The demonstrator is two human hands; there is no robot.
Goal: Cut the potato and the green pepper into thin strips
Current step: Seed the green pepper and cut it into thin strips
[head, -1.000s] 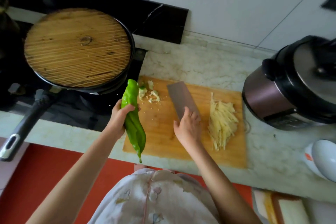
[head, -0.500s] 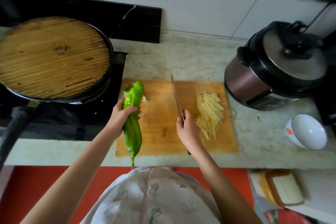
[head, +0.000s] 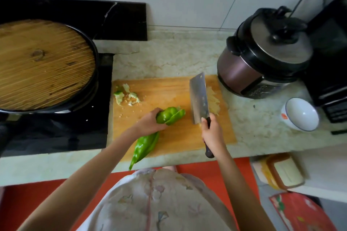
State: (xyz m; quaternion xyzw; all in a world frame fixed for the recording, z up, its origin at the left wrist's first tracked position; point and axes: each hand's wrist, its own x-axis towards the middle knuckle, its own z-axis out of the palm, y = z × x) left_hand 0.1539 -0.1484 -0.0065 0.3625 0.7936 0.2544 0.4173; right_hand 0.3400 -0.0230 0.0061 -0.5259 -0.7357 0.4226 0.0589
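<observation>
Gripping the green pepper (head: 170, 116) at its middle as it lies slantwise on the cutting board (head: 169, 88), tip past the near edge, the left hand (head: 150, 123) risks a nick should the cleaver (head: 199, 99), gripped by the right hand (head: 211, 133) beside the potato strips (head: 214, 99), skid off glossy skin.

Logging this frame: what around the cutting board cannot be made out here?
Head view:
The potato strips: largely hidden behind the blade of the cleaver.
The green pepper: its middle lies under the left hand, so one piece or two is unclear.
The handle of the cleaver: mostly wrapped by the right hand.
The pan: cut off by the left edge; the wooden lid hides its contents.
</observation>
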